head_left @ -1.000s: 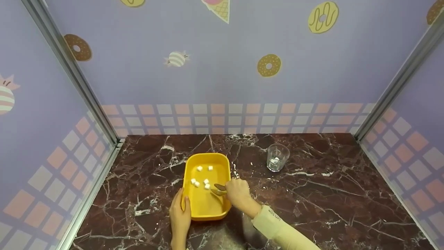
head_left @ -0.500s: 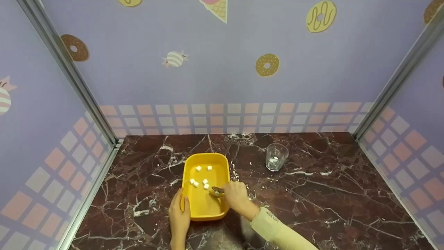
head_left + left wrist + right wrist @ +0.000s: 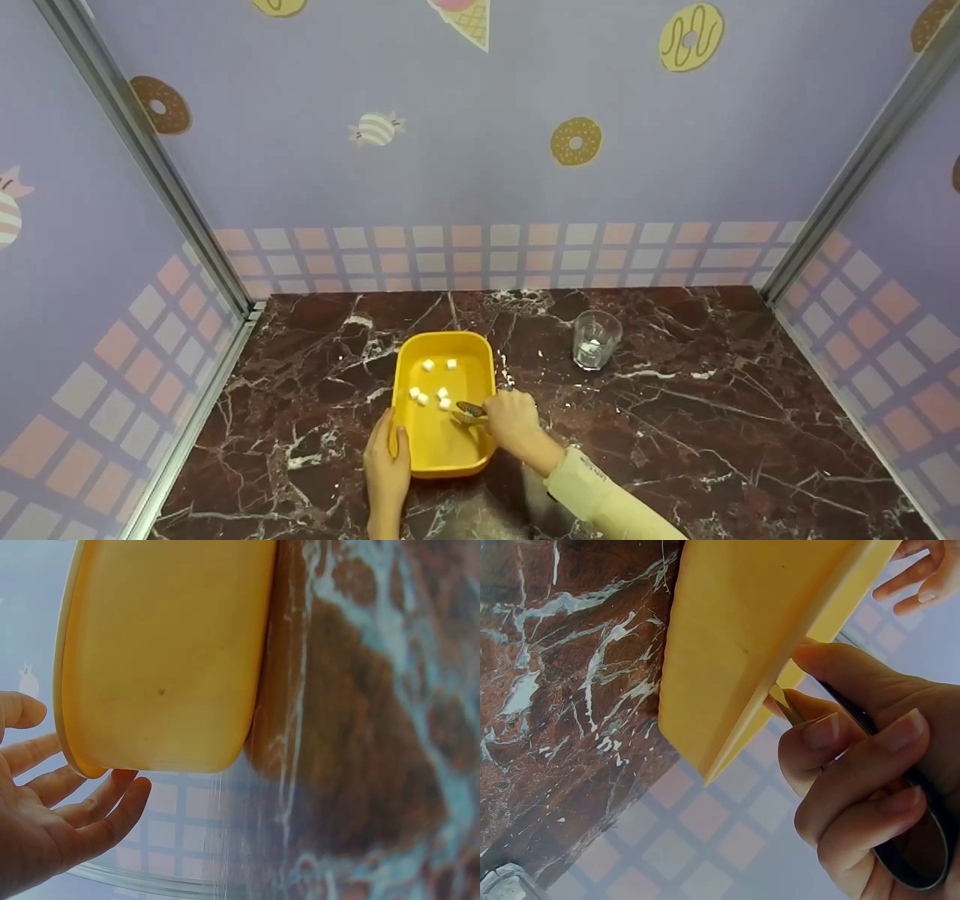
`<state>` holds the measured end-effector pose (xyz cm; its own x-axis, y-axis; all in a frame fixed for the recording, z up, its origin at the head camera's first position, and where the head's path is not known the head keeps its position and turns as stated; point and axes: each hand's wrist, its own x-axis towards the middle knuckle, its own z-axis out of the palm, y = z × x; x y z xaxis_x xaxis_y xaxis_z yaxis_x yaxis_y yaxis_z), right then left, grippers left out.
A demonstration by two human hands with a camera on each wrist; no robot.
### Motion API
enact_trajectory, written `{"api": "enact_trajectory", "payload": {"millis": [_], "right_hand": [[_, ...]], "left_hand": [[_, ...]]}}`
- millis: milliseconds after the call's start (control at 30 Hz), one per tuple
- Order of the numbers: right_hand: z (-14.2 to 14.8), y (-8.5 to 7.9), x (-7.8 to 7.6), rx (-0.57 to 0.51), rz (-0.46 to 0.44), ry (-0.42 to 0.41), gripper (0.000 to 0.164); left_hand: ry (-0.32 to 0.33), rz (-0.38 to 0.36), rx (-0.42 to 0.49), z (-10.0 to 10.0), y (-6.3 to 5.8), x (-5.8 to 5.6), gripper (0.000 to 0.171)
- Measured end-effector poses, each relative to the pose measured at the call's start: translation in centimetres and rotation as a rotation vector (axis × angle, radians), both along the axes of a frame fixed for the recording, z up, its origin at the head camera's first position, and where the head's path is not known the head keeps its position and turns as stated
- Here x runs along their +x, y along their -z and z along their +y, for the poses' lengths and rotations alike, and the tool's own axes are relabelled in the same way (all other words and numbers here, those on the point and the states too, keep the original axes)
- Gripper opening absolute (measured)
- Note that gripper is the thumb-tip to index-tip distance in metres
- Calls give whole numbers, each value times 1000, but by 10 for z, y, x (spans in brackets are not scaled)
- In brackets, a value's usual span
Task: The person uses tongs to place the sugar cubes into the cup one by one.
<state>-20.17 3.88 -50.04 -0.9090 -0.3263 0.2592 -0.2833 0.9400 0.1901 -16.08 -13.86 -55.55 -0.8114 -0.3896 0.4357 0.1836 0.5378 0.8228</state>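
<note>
A yellow plastic tray (image 3: 450, 454) stands on the table, with several small white cubes (image 3: 442, 393) that look like sugar cubes on its floor. At its left rim, my left hand (image 3: 388, 469) grips the tray, thumb over the edge and fingers bent along the outer wall. My right hand (image 3: 516, 424), above the right rim, holds metal tongs (image 3: 469, 415). The tongs' tips are low inside the tray, just right of the nearest cube, with a slight gap between them. In the right wrist view, the bent loop of the tongs (image 3: 922, 874) sticks out behind my curled fingers.
A clear drinking glass (image 3: 597, 341) with something white at its bottom stands to the right, behind the tray. White crumbs (image 3: 506, 371) lie scattered on the dark marble table (image 3: 720, 435). Patterned purple walls (image 3: 465, 180) close off the back and sides.
The tongs' tips came together about half a second ago and now stand slightly apart again, still over the tray. The cubes and my left hand keep their places.
</note>
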Motion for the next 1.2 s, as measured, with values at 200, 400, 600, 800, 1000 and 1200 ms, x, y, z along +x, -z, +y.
{"api": "enact_trajectory", "payload": {"millis": [200,400,600,800,1000,1200], "right_hand": [[4,-6,0,-58,16,-32,16],[9,-13,1,-124,-43,-64,14],[15,-21,3,-194,-54,-103,14],[23,-30,3,-250,-88,-95,15],[32,-36,1,-293,-92,-94,19],[43,-46,-1,-315,-67,-54,22]], "left_hand": [[3,-9,-1,0,-3,1,32],[3,-4,-3,1,-4,1,32],[-12,0,-22,1,-3,1,31],[-8,19,-25,1,-1,0,31],[-10,15,-27,2,-1,0,31],[-9,2,-21,2,-1,0,31]]}}
